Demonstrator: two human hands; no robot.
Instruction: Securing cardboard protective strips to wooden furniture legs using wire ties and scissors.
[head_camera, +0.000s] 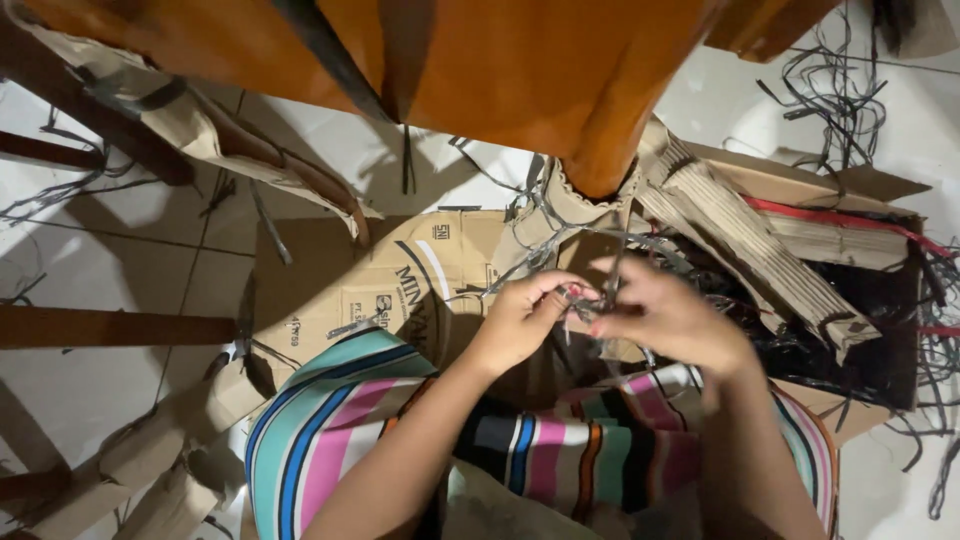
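My left hand and my right hand meet in the middle of the view, fingertips pinched together on thin grey strips with a bit of red among them. The strips run up toward a corrugated cardboard wrap bound around the foot of an orange wooden leg. Both hands hover over my lap, which is covered by striped cloth in teal, pink, black and orange.
A flattened cardboard box lies on the white tiled floor. Rolled corrugated cardboard rests on a box of tangled black strips at right. Wrapped wooden legs and dark wooden bars stand at left.
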